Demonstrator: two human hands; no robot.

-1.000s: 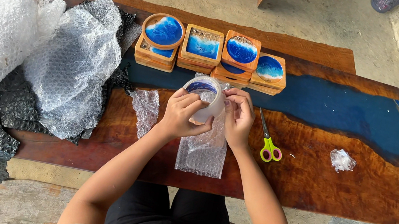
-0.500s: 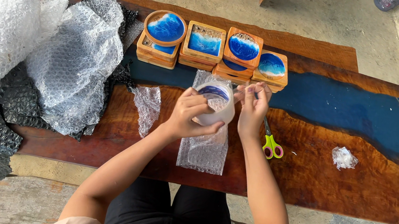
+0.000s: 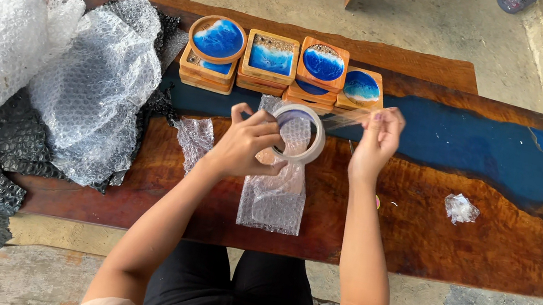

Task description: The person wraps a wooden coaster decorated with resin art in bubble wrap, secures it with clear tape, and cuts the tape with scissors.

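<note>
Our right hand (image 3: 377,135) has moved out to the right and now pinches a strip of clear tape pulled off the tape roll (image 3: 298,133). Our left hand (image 3: 248,147) grips the roll above the bubble-wrapped bundle (image 3: 272,197). Tape is ready for sticking.

A wood-and-blue-resin table (image 3: 480,234) carries coasters (image 3: 272,63), bubble wrap (image 3: 42,60) and a wrapped bundle (image 3: 272,201).

Clear tape roll (image 3: 299,132), white-cored ring, held on edge above the table with its opening toward the camera, gripped from the left. Strip of clear tape (image 3: 348,118) drawn taut off the roll's top to the right, pinched at its far end. Directly below, bubble-wrapped bundle (image 3: 272,201), small, rectangular, lying flat on brown wood.
</note>
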